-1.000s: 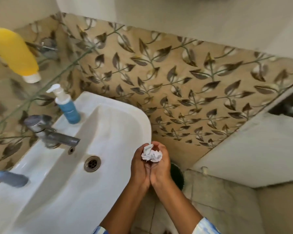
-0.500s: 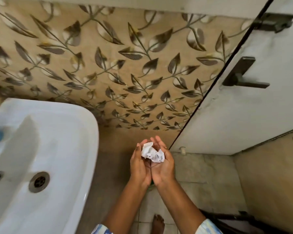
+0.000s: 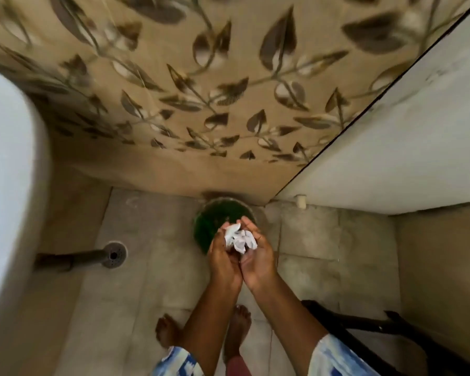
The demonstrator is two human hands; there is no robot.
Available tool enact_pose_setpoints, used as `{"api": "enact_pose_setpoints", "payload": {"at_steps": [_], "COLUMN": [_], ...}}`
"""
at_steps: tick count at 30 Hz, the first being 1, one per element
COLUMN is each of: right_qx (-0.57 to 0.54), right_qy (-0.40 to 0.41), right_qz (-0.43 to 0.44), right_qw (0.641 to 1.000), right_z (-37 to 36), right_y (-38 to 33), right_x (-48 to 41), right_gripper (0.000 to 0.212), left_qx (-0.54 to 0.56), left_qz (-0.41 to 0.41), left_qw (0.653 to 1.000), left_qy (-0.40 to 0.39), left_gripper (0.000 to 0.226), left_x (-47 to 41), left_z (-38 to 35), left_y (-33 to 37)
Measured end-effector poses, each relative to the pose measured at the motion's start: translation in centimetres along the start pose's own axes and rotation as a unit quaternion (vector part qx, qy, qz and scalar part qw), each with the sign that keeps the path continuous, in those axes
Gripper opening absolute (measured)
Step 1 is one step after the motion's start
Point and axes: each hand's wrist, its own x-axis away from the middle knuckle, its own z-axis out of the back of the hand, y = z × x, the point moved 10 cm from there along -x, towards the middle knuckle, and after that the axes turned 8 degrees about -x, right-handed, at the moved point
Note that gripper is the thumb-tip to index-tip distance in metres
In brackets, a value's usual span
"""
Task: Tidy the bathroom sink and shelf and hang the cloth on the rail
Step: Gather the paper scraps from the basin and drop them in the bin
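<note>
You've swung down from the sink (image 3: 8, 185): a green bin (image 3: 212, 223) now sits below. Left hand (image 3: 224, 260) and right hand (image 3: 258, 263) cup together, loosely holding the paper wad (image 3: 239, 238) above it

Your cupped left hand (image 3: 223, 260) and right hand (image 3: 258, 257) hide the near part of the green bin (image 3: 209, 223) below them. The white sink (image 3: 6, 169) is blurred and cut off at the left edge. The leaf-patterned wall tiles (image 3: 201, 85) blur toward the top. Your forearms partly cover both bare feet.
</note>
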Motion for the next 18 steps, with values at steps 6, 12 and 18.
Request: {"api": "enact_pose_setpoints", "payload": {"at_steps": [6, 12, 18], "right_qx": [0.052, 0.145, 0.234], "right_qy": [0.06, 0.056, 0.052], "right_qz": [-0.06, -0.092, -0.059], "right_qw": [0.995, 0.984, 0.969], "right_z": [4.3, 7.6, 9.2], "right_y": [2.4, 3.7, 3.5], "right_x": [-7.5, -12.7, -15.6], "right_gripper": [0.031, 0.018, 0.025], "left_qx": [0.041, -0.04, -0.082], "left_qz": [0.027, 0.031, 0.025], "left_qw": [0.994, 0.991, 0.987], "left_qy": [0.102, 0.125, 0.133], "left_gripper": [0.032, 0.039, 0.031], "left_x": [-5.4, -9.9, -12.9], "left_z": [3.9, 5.7, 6.6], "left_y": [-3.2, -5.3, -5.9]}}
